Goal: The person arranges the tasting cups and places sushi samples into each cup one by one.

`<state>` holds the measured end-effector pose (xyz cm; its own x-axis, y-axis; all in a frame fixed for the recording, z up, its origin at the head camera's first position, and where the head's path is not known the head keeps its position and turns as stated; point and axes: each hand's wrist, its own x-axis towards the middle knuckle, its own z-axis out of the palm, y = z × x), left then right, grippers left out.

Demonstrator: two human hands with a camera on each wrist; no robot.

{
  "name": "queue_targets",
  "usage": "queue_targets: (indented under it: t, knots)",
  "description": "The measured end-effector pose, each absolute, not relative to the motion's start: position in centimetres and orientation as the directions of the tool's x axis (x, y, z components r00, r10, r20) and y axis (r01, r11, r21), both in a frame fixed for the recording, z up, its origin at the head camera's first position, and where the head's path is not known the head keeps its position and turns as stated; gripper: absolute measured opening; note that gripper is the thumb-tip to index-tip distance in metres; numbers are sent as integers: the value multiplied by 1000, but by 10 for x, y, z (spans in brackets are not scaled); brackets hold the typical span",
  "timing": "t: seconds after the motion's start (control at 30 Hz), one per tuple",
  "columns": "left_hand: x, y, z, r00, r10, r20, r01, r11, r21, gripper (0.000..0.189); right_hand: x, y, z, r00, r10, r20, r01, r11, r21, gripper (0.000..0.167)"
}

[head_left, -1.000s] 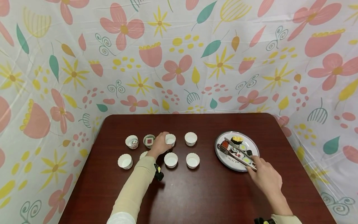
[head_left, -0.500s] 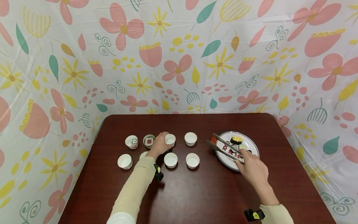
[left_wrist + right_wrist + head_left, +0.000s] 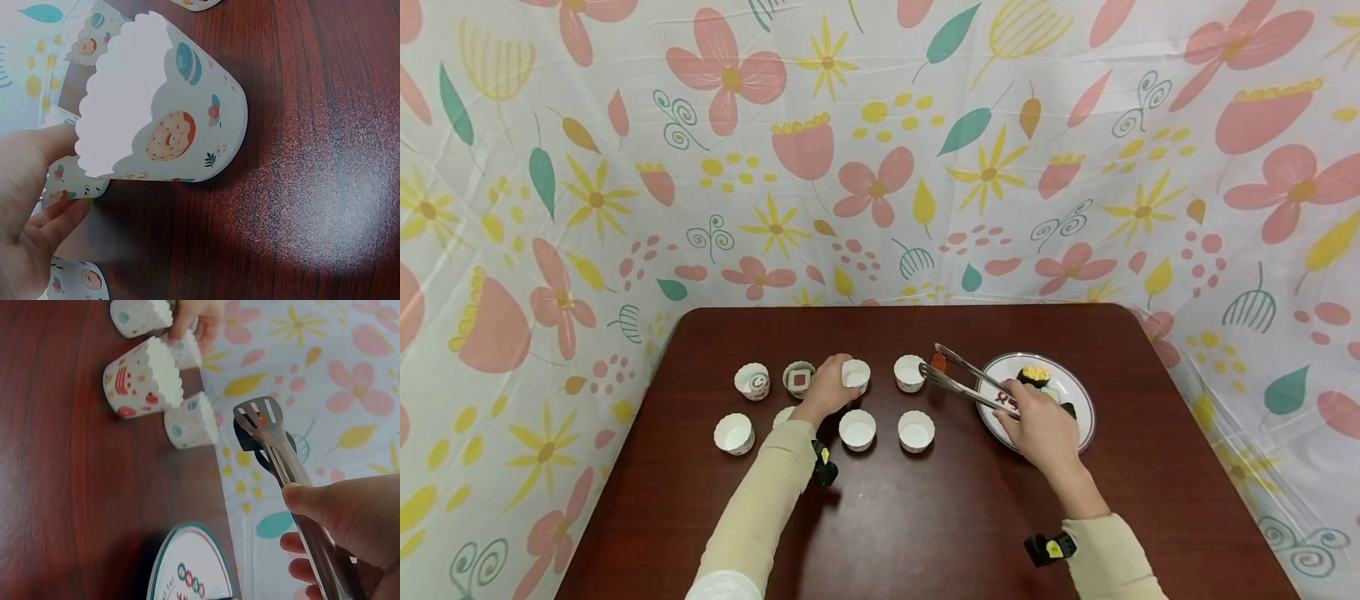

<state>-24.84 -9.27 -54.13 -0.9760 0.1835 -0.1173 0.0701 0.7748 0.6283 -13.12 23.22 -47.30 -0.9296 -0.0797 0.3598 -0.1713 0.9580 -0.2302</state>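
My left hand (image 3: pixel 829 387) grips a white paper baking cup (image 3: pixel 856 375) in the back row, with fingers around its side. In the left wrist view, a nearer cup (image 3: pixel 181 119) with a doughnut print partly covers it. My right hand (image 3: pixel 1043 425) holds metal tongs (image 3: pixel 290 469) by the handles. Between the tong tips is a small dark piece of sushi (image 3: pixel 938 362) with an orange-red top, raised above the table just right of the back row's rightmost cup (image 3: pixel 910 373). The white plate (image 3: pixel 1078 387) lies partly under my right hand and the tongs.
Corn-topped sushi (image 3: pixel 1035 376) and other pieces sit on the plate, partly hidden. One back cup (image 3: pixel 752 381) holds a swirl-patterned piece; the cup beside it holds sushi with a red square centre (image 3: pixel 800 380). Front-row cups (image 3: pixel 857 430) stand nearer. A flowered cloth (image 3: pixel 880 192) hangs behind.
My right hand and the tongs have moved left from over the plate, carrying the orange-red topped sushi off it towards the cups. My left hand stays at its cup.
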Motion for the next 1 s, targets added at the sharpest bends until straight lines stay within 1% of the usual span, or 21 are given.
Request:
queue_targets:
  t: [0.3, 0.77, 1.0]
  knots:
    - [-250, -94, -543, -974, 181, -136, 53, 768, 638, 63, -143, 210, -466, -948, -104, 300, -177, 957, -230, 41]
    - [-250, -94, -543, -974, 179, -138, 45, 755, 655, 63, -163, 174, -467, -942, -173, 288, -242, 944, -224, 40]
    - [-250, -95, -545, -975, 174, -136, 43, 755, 655, 66, -171, 160, -469, -944, -188, 270, -250, 944, -216, 40]
